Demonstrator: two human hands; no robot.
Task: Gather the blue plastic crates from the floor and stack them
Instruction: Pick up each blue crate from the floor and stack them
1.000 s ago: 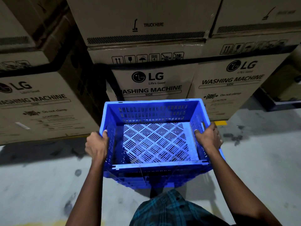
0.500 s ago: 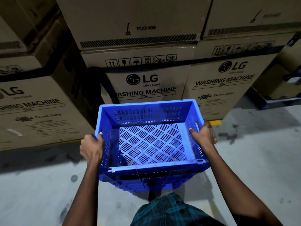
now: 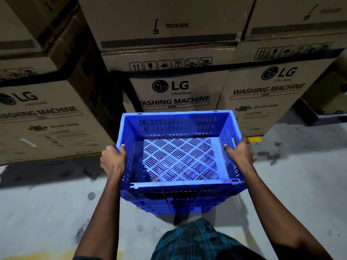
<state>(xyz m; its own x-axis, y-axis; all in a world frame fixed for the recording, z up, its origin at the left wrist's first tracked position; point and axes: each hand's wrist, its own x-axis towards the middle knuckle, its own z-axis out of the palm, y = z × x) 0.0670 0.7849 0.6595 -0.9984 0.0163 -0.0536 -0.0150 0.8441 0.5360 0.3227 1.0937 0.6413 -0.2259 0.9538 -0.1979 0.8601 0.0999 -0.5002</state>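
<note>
A wall of stacked cardboard boxes (image 3: 178, 87), printed "LG WASHING MACHINE", closes off the whole far side, two tiers high as far as the view reaches, with the box at the left (image 3: 43, 119) standing nearer than the middle ones. A dark gap runs between that left box and the middle stack. The grey concrete floor (image 3: 300, 175) is bare to the left and right of the person, stained in patches, with the widest open room to the right, where a dark pallet edge (image 3: 323, 117) sits near the far right. A short yellow mark (image 3: 254, 139) lies on the floor at the foot of the right box.

The blue crate (image 3: 178, 128) is held up off the floor in front of the person's chest, open side up, its far rim close to the middle boxes but not touching them. More blue crate rims (image 3: 178, 201) show nested beneath it. The left hand (image 3: 112, 160) is closed over the left rim, thumb inside. The right hand (image 3: 241, 153) clamps the right wall by its handle slot, thumb inside as well. A plaid shirt (image 3: 197, 241) shows at the bottom.

Compared with half a second ago, the crate sits slightly further right and higher in view, and both grips are unchanged.
</note>
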